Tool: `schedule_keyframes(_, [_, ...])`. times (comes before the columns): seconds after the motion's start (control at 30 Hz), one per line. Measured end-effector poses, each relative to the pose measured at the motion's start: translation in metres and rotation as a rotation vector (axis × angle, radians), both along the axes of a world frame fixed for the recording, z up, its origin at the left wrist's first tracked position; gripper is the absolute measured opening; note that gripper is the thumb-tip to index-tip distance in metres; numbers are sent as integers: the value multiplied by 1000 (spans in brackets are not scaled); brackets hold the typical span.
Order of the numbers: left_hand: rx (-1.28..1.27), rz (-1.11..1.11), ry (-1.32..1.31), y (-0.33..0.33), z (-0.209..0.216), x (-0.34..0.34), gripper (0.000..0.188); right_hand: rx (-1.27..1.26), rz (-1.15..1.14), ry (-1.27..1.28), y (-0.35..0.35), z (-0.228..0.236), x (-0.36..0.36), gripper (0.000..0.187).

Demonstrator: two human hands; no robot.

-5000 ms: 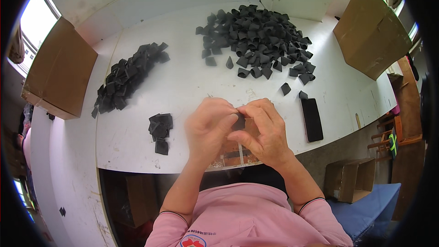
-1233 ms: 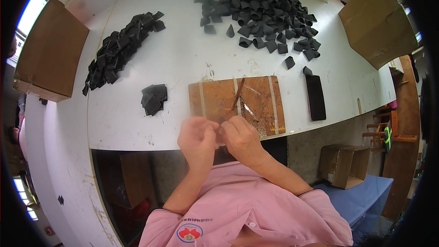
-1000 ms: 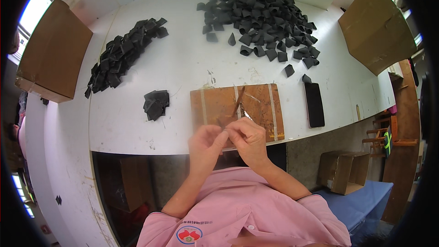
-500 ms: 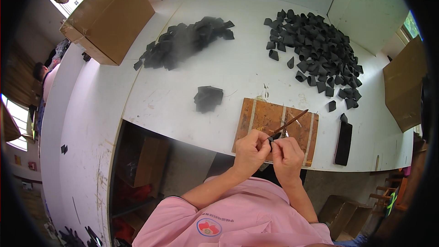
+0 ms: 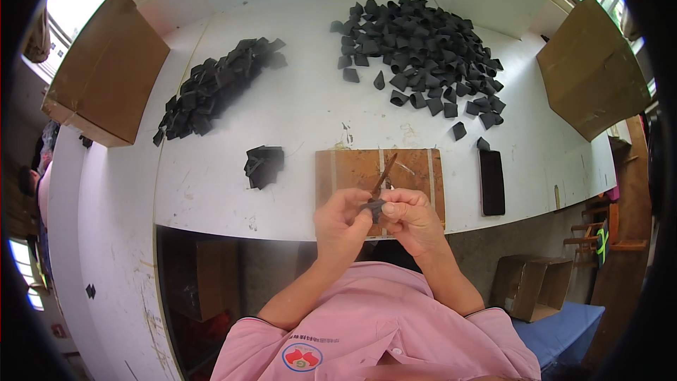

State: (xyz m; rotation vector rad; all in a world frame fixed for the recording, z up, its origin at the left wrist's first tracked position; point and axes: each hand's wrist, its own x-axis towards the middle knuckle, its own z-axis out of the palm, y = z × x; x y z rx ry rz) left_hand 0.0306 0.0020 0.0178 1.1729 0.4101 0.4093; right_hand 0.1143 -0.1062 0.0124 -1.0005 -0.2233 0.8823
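Over the near edge of a worn brown board [image 5: 326,169], both hands meet at a small black fabric-like piece [image 5: 374,207]. My left hand [image 5: 338,222] pinches its left side. On the other side, the thumb and fingers of my right hand [image 5: 415,224] are closed on it. A slim brown stick [image 5: 385,171] slants up just beyond the piece, over the board. Its lower end is hidden by the fingers, so I cannot tell whether a hand grips it too. Left of the board lies a small stack of flat black pieces [image 5: 264,166].
A big heap of curled black pieces [image 5: 423,49] covers the far right of the white table [image 5: 303,113]. Flat black pieces [image 5: 211,85] are piled far left. A dark phone [image 5: 492,185] lies right of the board. Cardboard boxes [image 5: 113,70] stand at both sides.
The whole view has shifted, so the table items sit further left in it. Between my fingers the black piece has turned and shows more broadly. The stick now points more steeply away from me.
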Motion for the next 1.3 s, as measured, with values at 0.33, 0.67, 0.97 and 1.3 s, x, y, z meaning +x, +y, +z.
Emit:
schedule_keyframes(0.33, [-1315,-583,-551,25,32,26,24,12,203,-207,3,64,30,24])
schedule_keyframes(0.67, [-1104,-297,-238,39,3,36,19,-38,240,-254,17,38,55,25])
schedule_keyframes(0.97, [162,64,-140,21,35,39,36,-207,142,-569,19,38,53,17])
schedule_keyframes(1.3, [168,51,-350,22,41,42,9,-315,-344,-1532,17,54,32,32])
